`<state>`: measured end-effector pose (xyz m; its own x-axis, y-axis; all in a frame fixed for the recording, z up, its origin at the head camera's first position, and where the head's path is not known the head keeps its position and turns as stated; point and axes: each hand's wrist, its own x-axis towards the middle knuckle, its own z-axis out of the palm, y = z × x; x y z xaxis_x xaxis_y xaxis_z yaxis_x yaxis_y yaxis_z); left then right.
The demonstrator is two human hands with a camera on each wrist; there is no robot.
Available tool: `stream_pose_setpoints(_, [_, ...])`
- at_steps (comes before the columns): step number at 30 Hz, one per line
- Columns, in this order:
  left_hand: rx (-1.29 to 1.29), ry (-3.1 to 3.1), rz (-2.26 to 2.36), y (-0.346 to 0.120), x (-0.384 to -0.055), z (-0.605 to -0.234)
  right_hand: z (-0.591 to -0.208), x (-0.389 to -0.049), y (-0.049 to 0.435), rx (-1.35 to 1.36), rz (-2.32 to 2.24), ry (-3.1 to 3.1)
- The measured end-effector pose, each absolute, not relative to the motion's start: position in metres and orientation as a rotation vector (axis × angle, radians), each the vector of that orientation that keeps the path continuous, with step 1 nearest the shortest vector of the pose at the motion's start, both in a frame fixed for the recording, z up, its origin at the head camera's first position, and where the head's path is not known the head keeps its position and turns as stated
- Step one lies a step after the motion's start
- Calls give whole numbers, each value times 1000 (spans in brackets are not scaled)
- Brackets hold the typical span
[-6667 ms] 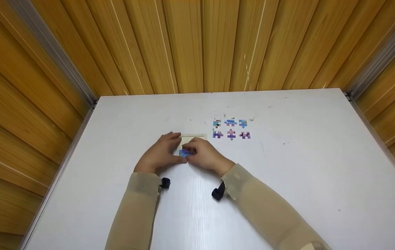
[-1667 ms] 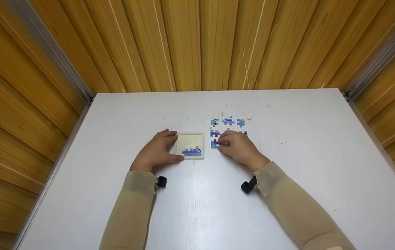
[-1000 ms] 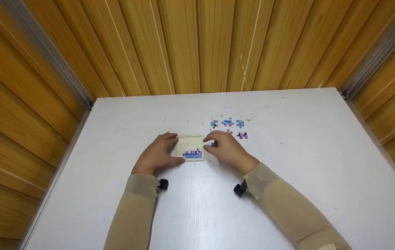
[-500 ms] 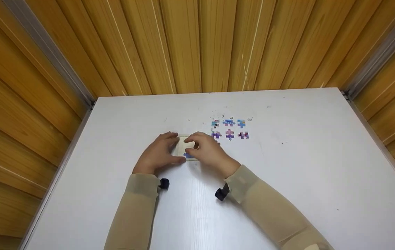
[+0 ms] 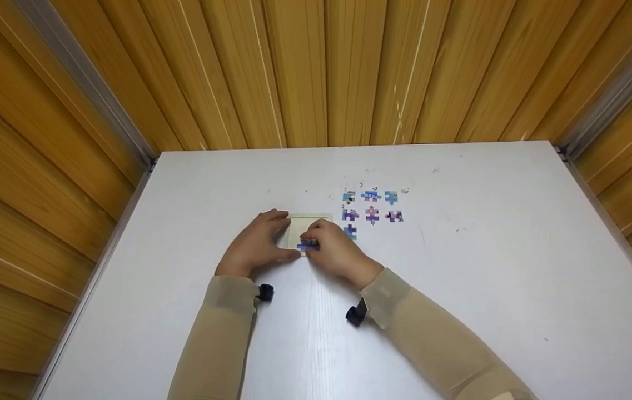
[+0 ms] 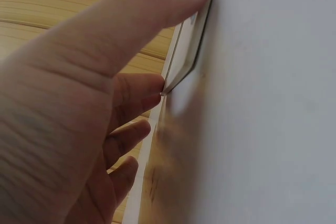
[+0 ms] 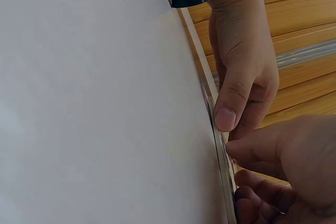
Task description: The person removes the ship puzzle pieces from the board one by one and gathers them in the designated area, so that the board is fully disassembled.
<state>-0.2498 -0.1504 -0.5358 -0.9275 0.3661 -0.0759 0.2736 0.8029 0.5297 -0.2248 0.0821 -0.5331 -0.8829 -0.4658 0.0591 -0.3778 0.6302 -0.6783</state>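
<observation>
A small cream puzzle tray (image 5: 295,228) lies flat on the white table. My left hand (image 5: 257,244) grips its left side, thumb along the near rim and fingers at the far left corner; in the left wrist view the thumb (image 6: 178,1) presses on the tray's edge (image 6: 186,66). Inside the tray, near the front, sits a strip of joined blue and purple jigsaw pieces (image 5: 308,244). Thumb and fingers of my right hand (image 5: 335,250) pinch this strip, hiding its right end. In the right wrist view both hands meet over the tray edge (image 7: 224,174).
Loose jigsaw pieces (image 5: 372,214) lie in rows right of the tray, and one (image 5: 350,231) sits close beside the right knuckles. Small dark marks dot the white table (image 5: 460,278). Wood-look panels (image 5: 293,72) rise behind the table's far edge.
My right hand has left the loose piece at the right, moved left over the tray and closed its fingers on the joined strip. The left hand keeps its hold on the tray.
</observation>
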Motion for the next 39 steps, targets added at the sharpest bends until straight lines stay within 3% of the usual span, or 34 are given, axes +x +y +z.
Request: stream_pose_setpoints(39, [525, 2804, 799, -150, -249, -535, -537, -222, 83, -666, -1119, 2736])
